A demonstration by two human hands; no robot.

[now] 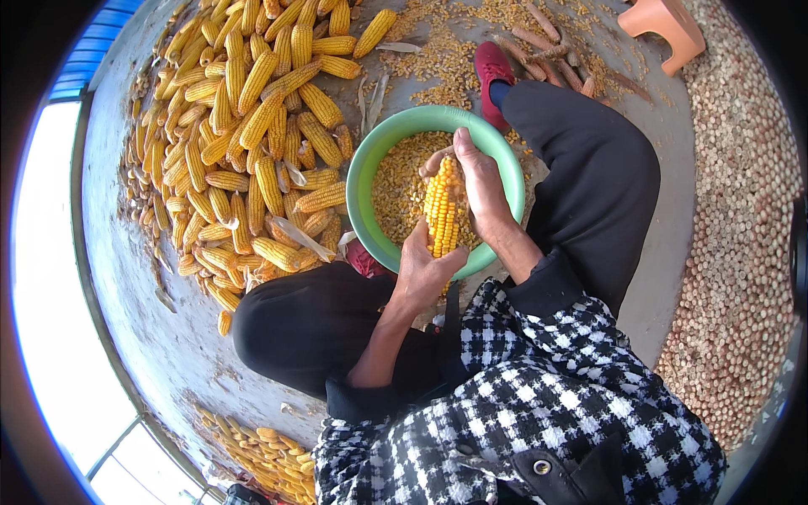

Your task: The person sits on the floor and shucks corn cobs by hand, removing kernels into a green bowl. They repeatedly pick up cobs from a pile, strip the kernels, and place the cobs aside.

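An ear of yellow corn (442,211) is held over a green plastic basin (358,183), with some kernels gone from its upper part. My left hand (424,262) grips the lower end of the ear, thumb on one side. At the upper end, my right hand (481,180) curls around it, thumb raised and fingers behind the ear. Loose corn kernels (398,183) cover the basin's bottom. The basin stands between my bent legs.
A big heap of corn ears (252,139) lies to the left of the basin. Bare cobs (555,57) and scattered kernels (435,63) lie on the concrete floor beyond my red shoe (492,69). An orange plastic stool (663,25) stands at upper right, beside a long stack of cobs (738,252).
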